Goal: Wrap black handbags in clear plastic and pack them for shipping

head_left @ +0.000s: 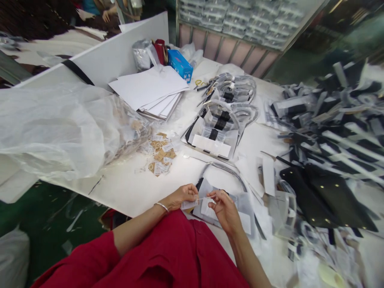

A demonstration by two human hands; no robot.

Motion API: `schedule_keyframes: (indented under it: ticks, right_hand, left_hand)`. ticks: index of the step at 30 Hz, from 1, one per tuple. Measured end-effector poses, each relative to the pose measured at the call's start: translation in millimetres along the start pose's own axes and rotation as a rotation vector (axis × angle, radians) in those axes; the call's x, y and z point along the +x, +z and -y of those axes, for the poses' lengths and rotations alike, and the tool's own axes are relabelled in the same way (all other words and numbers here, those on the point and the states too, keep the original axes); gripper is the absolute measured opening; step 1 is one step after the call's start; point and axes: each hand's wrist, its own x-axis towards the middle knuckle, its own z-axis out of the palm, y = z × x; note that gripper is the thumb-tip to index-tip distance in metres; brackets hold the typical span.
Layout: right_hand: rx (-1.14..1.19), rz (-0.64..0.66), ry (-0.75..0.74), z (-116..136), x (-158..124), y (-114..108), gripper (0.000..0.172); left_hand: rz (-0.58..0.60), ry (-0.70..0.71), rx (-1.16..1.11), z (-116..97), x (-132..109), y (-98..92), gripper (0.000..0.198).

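Pinching: left hand point(189, 194), fingers curled, gripping a tag point(189, 204); right hand point(224, 209), loosely curled, fingertips holding the string point(204, 198). Tag: just below the left hand's fingers. Wrapped bag point(242, 201): on the surface point(129, 187), beneath both hands. Loose tags point(162, 154): beyond left hand.

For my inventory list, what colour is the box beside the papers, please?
The box is blue, with small white marks; the head view shows it.
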Motion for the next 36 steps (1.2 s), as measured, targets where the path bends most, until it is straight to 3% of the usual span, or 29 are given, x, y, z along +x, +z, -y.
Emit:
schedule_keyframes:
  ticks: [6,11,16,18,21,23,27,31,34,36]
  right_hand:
    - [-0.175,-0.163,0.048,2.2,36.8,-24.3,0.026]
    - [0.081,-0.055,0.149,-2.1,54.0,-25.4,0.021]
    - [0.173,-0.115,0.228,-7.2,86.0,-28.6,0.025]
    - [0.123,-0.131,0.239,-7.7,100.5,-34.5,0.027]
    - [-0.001,-0.150,0.302,-7.4,119.2,-42.2,0.033]
    - [-0.060,-0.154,0.387,-6.6,130.3,-43.9,0.038]
    - [-0.208,-0.019,0.577,-2.4,153.6,-40.9,0.038]
    - [-0.432,0.209,0.652,2.9,172.9,-38.4,0.030]
    - [-0.484,0.378,0.660,5.3,176.8,-36.2,0.028]
    - [-0.490,0.422,0.668,6.2,174.8,-33.7,0.025]
  left_hand:
    - [-0.158,0.026,0.098,-1.0,30.3,-10.1,0.044]
    - [-0.148,0.012,0.165,-7.6,46.5,-15.9,0.037]
    - [-0.111,-0.015,0.351,-8.8,66.0,-14.2,0.023]
    - [-0.220,0.002,0.493,-9.1,74.6,-16.8,0.019]
    - [-0.479,0.138,0.696,-9.8,88.7,-22.7,0.019]
    - [-0.531,0.186,0.725,-10.7,99.3,-25.5,0.023]
    - [-0.410,0.065,0.610,-14.1,119.6,-26.9,0.028]
    - [-0.298,-0.038,0.525,-19.1,128.0,-26.3,0.036]
    - [-0.175,0.125,0.713,-22.2,124.1,-25.2,0.029]
    - [-0.170,0.245,0.899,-22.9,119.6,-24.8,0.021]
